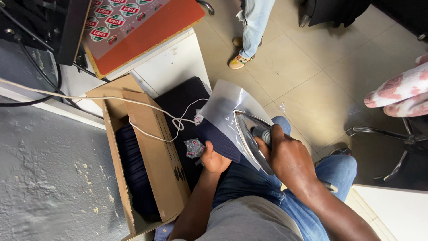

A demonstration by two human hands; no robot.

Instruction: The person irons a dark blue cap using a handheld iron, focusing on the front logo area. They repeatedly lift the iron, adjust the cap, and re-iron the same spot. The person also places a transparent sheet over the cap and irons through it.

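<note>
Right hand [285,156] clamped around iron [254,138], pressing paper sheet [223,105] beside cardboard box [147,160]. Left hand [214,158] pinching dark cloth [218,140] near iron. Likely scorched fingers if iron slides closer.

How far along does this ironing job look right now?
Looks done: dark folded garments already lie in the cardboard box, and one small round patch sits on dark cloth. In hand: the right hand presses an iron against a grey sheet over navy fabric, which the left hand steadies. Left: probably this piece; how many more cannot be told.
</note>
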